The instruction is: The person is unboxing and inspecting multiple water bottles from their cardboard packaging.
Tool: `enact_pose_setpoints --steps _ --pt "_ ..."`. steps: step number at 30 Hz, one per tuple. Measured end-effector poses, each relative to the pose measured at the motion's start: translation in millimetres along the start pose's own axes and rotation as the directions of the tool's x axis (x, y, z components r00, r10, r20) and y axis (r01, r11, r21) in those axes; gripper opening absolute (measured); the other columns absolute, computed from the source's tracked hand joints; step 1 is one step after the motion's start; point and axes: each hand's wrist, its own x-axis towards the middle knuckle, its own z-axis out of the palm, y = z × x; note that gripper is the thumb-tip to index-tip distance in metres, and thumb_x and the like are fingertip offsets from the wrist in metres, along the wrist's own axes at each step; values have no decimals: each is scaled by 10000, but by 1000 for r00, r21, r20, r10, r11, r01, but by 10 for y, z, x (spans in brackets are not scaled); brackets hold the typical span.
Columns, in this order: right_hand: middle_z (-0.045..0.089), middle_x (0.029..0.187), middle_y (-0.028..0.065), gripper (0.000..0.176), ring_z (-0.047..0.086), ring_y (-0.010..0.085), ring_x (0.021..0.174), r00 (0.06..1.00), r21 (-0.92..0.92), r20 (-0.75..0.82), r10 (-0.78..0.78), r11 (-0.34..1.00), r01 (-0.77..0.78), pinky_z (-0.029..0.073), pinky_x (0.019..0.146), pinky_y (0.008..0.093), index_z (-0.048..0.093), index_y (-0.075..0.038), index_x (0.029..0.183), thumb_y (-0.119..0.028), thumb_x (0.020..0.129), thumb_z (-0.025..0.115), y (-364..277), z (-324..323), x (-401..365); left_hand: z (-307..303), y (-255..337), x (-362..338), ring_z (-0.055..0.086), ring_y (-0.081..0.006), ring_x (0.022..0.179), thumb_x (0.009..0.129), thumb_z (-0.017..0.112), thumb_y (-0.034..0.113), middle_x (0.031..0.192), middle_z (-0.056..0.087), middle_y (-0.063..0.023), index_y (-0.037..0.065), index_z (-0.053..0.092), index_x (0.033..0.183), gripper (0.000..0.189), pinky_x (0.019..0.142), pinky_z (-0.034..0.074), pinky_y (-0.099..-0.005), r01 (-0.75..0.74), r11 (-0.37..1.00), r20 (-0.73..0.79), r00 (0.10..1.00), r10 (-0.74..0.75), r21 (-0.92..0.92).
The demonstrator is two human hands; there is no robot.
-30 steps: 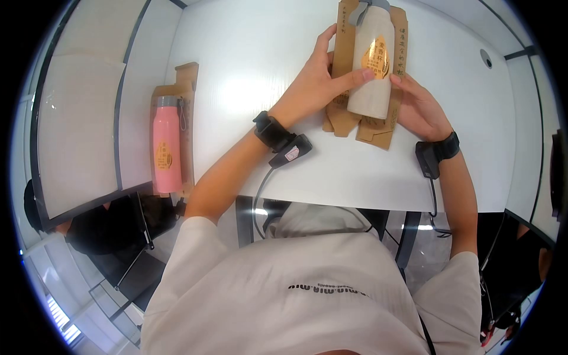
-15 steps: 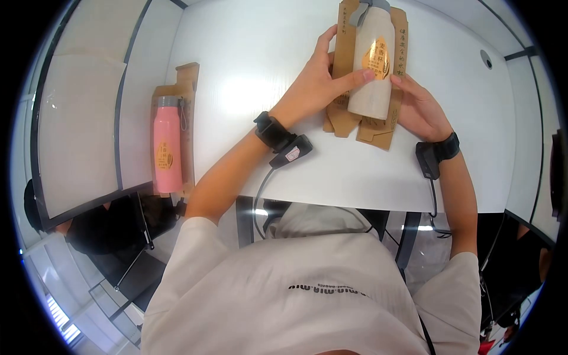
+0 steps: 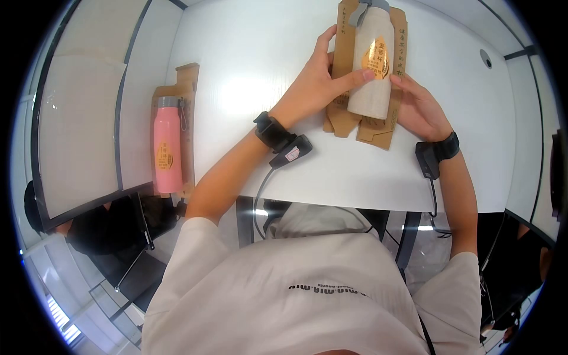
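Observation:
A beige water bottle (image 3: pixel 371 97) with a grey cap and a gold label lies against a flattened brown cardboard box (image 3: pixel 402 35), toward the far side of the white table. My left hand (image 3: pixel 325 83) grips bottle and cardboard together from the left, its thumb pressed across the label and some fingers hidden behind. From the right, my right hand (image 3: pixel 423 106) holds the cardboard's edge. Its thumb tip touches the bottle's side, while the other fingers are mostly out of sight behind the cardboard.
At the table's left edge, a pink water bottle (image 3: pixel 168 136) with a grey cap lies on another brown cardboard box (image 3: pixel 188 83). White partitions (image 3: pixel 83 112) stand on both sides. Black cabled devices (image 3: pixel 290 151) are strapped to both wrists. People in dark clothing sit beyond the partitions.

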Motion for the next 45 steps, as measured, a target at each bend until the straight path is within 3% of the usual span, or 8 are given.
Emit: enact_pose_setpoints --steps 3,4,21,27,37,45 --pt "480 1373 143 505 492 258 1274 1000 3 0 0 1000 0 404 1110 424 384 12 1392 -184 979 599 -3 8 -5 -1 7 -3 629 -321 1135 830 782 460 1206 612 -272 -28 81 1530 1104 991 488 -387 0 1000 -8 1000 0 29" --pt "483 1371 143 503 494 259 1272 1000 2 -5 2 1000 -2 408 1107 426 383 14 1393 -180 981 596 -2 9 -2 -7 -7 -11 607 -297 1178 897 726 382 1249 611 -251 30 92 1550 976 1031 444 -392 -1 999 9 1000 1 41" --pt "480 1373 147 507 501 256 1265 1000 4 17 -5 1000 5 418 1098 419 371 12 1399 -187 988 591 3 3 -2 6 14 -7 623 -321 1143 838 773 461 1213 603 -278 -25 78 1531 1096 982 495 -387 4 1000 0 1000 -4 8" --pt "467 1393 133 571 477 244 1295 999 43 34 13 999 -15 399 1108 406 350 21 1427 -150 961 632 -9 7 -7 10 -20 0 631 -324 1128 843 771 440 1212 607 -276 -23 79 1533 1082 978 500 -390 -9 1000 -2 1000 9 -1" --pt "482 1386 152 525 497 254 1279 996 37 94 5 999 -9 406 1105 412 364 34 1414 -166 983 589 -25 8 -5 21 32 -2 609 -293 1164 862 769 344 1274 586 -243 2 87 1540 1020 999 486 -376 44 998 6 999 -43 -50" --pt "519 1366 113 503 520 208 1257 986 36 166 17 999 -24 410 1094 395 418 36 1391 -183 981 609 -43 2 -8 36 31 -3 608 -280 1149 874 759 333 1263 592 -239 1 88 1541 1002 994 478 -364 49 998 4 999 -49 -50"
